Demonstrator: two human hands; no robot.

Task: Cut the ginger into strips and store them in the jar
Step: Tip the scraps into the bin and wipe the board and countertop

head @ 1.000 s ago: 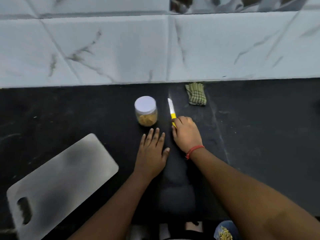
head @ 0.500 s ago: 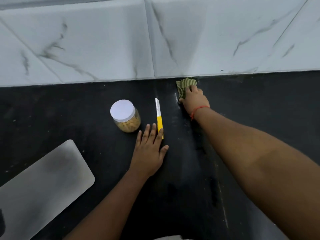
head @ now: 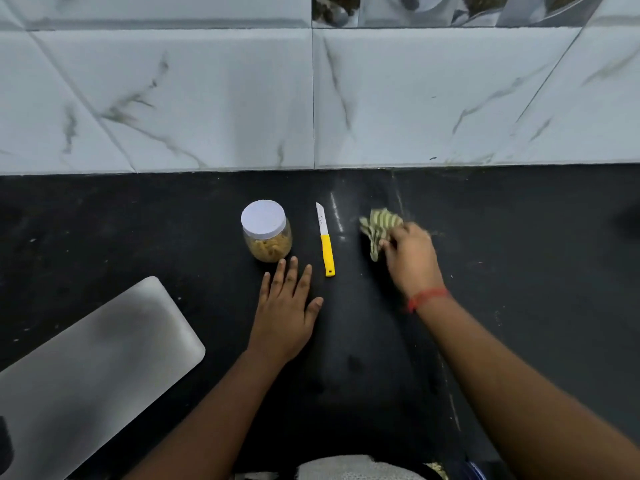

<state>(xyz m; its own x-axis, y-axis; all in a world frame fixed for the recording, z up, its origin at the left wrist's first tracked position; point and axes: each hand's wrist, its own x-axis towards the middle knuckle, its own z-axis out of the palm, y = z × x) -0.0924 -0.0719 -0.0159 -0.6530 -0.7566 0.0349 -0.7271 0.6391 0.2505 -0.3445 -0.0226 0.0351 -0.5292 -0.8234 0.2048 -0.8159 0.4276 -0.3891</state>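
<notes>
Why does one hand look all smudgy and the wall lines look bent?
In the head view, the right hand and the cloth it holds are smeared by motion blur; the left hand, knife and jar are sharp. The wide lens bows the wall's tile lines. A pale streak of glare shines on the counter beside the knife.

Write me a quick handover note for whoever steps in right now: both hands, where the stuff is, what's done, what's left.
Left hand: flat on the black counter, holding nothing.
Right hand: gripping the striped cloth.
Jar: lid on, ginger strips inside, left of the knife, which lies untouched.
Cutting board: bare, near left.
Done, it appears: cutting and storing.
Left, probably: wiping the counter and tidying.
</notes>
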